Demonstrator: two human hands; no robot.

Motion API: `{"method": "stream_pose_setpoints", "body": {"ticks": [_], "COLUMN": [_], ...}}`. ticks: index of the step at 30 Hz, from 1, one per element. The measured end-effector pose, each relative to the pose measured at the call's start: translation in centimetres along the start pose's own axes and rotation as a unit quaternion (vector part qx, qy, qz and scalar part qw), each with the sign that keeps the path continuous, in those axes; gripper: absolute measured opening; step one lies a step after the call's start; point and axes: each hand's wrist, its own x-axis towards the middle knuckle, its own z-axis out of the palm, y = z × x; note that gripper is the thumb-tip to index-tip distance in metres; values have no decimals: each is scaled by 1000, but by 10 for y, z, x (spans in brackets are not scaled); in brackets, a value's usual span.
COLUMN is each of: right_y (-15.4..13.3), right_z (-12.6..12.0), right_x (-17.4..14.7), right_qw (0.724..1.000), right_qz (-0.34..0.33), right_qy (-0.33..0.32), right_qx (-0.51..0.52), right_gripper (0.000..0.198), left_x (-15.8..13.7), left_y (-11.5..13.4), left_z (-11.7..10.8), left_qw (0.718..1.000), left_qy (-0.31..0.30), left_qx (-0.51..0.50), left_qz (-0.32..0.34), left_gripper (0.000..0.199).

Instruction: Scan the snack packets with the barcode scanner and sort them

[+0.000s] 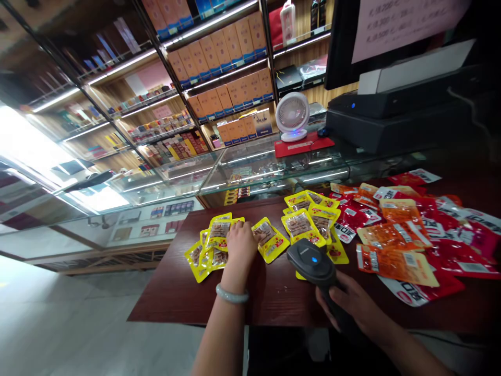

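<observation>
My left hand (240, 243), with a pale bangle (232, 294) on the wrist, is over the right side of a small pile of yellow snack packets (219, 230). Its fingers are curled at the edge of one packet, their tips partly hidden. Its thumb side is close to a single yellow packet (270, 241) lying flat. My right hand (352, 300) is wrapped around the handle of a black barcode scanner (313, 260), which shows a blue light. Beyond the scanner head is another group of yellow packets (303, 227).
Red packets (356, 216) and orange packets (395, 235) are heaped on the right of the dark wooden table (176, 292). Behind are a glass counter (250, 167), a white fan (293, 116), a black till machine (391, 115) and shelves of orange boxes (219, 49).
</observation>
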Motion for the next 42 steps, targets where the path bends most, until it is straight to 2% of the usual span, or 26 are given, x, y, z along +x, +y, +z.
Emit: {"method": "stream_pose_setpoints", "body": {"ticks": [2, 4, 6, 8, 12, 20, 27, 33, 36, 38, 40, 42], "right_y": [1, 3, 4, 4, 0, -6, -8, -9, -7, -3, 1, 4], "right_z": [-1, -1, -1, 1, 5, 10, 14, 13, 11, 10, 11, 13], "right_x": [-1, -2, -2, -2, 1, -1, 10, 6, 1, 1, 4, 8], "right_qw": [1000, 1000, 999, 999, 999, 999, 1000, 1000, 1000, 1000, 1000, 1000], "right_qz": [-4, -6, -8, -13, -9, -22, -4, -13, -16, -15, -10, 0], "right_qy": [-5, -7, -7, -7, -2, -21, -14, -13, -9, -6, -5, -9], "right_qx": [6, 19, 33, 41, 37, 12, 24, 1, -15, -18, -16, -16], "right_gripper": [50, 49, 49, 51, 52, 49, 53, 53, 52, 51, 51, 50], "left_x": [10, 15, 13, 6, -13, -26, -27, -27, -21, -16, -10, -6], "left_y": [-3, -4, -2, 0, 5, 8, 7, -1, 7, 19, 32, 35], "left_z": [7, 12, 13, 12, 2, -28, -24, -22, -19, -13, -3, 8], "left_qw": [999, 998, 996, 989, 965, 968, 971, 952, 912, 864, 797, 753], "left_qy": [-22, -61, -86, -96, -68, -56, -57, -21, 12, 24, 5, -14], "left_qx": [17, 9, -32, -114, -250, -235, -221, -302, -410, -502, -604, -657], "left_qz": [-28, -32, -19, -1, 37, 62, 68, 39, -14, -33, -16, 13], "left_gripper": [44, 44, 35, 25, 16, 16, 9, 16, 21, 24, 28, 32]}}
